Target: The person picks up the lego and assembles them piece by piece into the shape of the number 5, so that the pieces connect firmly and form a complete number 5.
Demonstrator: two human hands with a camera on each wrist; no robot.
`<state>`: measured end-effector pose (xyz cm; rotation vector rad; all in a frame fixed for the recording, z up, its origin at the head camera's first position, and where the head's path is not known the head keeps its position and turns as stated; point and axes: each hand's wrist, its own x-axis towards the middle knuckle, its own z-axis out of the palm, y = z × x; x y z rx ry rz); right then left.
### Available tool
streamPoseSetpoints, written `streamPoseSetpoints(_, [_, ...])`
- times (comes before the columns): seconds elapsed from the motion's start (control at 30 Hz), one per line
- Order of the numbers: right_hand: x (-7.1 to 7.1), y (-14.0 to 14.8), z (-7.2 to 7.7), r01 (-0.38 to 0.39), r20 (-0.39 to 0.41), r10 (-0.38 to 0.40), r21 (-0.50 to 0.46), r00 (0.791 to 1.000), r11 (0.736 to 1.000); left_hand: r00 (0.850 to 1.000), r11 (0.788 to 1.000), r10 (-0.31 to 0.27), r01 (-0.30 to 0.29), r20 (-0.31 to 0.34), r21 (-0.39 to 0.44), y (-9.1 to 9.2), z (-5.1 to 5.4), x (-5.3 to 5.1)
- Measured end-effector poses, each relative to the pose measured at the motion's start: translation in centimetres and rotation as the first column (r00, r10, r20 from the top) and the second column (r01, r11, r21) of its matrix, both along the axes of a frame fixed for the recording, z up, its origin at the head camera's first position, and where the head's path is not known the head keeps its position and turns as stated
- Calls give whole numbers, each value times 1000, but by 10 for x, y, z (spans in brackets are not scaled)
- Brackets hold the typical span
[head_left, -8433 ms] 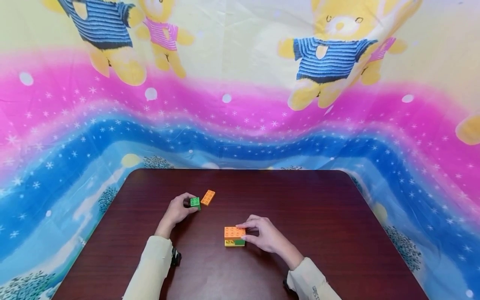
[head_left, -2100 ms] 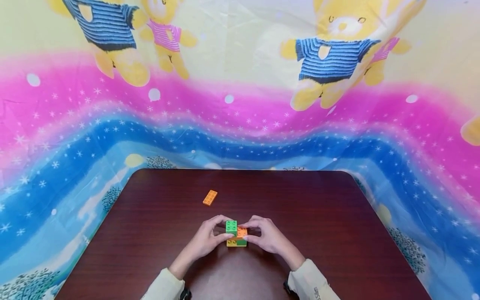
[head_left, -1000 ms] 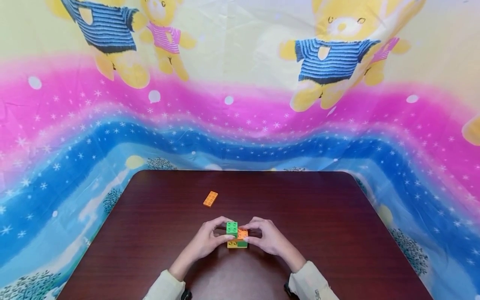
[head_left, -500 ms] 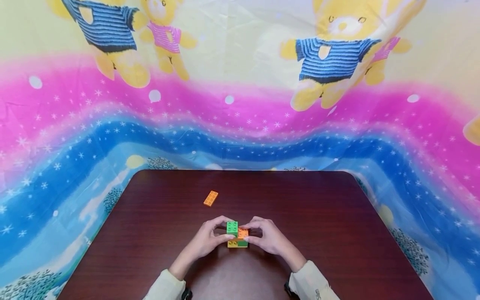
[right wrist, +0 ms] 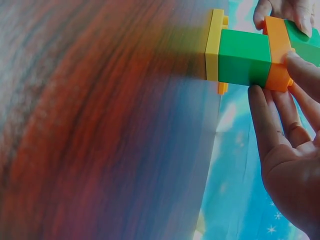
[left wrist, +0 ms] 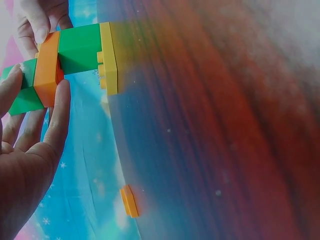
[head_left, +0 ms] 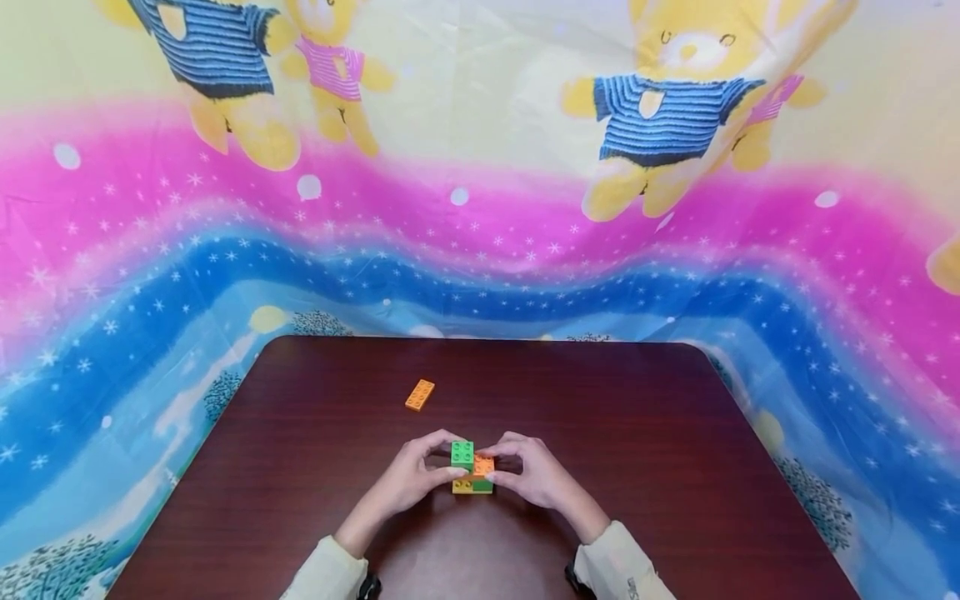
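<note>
Head view shows the dark table (head_left: 615, 408) bearing a stack: yellow plate (head_left: 462, 487) lowest, lower green block (head_left: 482, 485) on its right part, orange brick (head_left: 484, 467) above, and upper green block (head_left: 462, 452) on the brick's left part. The left hand (head_left: 412, 475) pinches the upper green block, while the right hand (head_left: 536, 475) grips the orange brick's right end. Earlier, the left hand held that green block beside the loose orange plate (head_left: 420, 395), away from the stack.

Your studded green cube (head_left: 462, 452) on an orange brick (head_left: 483, 466) at nine o'clock, lower green block (left wrist: 80, 48) at three, yellow plate (left wrist: 111, 60) beneath
</note>
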<state>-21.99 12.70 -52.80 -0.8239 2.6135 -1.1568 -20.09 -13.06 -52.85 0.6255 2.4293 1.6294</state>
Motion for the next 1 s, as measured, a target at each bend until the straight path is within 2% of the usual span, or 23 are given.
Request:
streamPoseSetpoints(0.73, [-1, 1, 1, -1, -12, 1, -2, 1000, 1000, 999, 1000, -7, 7, 33, 9, 0, 3, -1])
streamPoseSetpoints(1.0, [-1, 1, 1, -11, -11, 10, -14, 1000, 1000, 1000, 1000, -21, 22, 14, -10, 0, 2, -2])
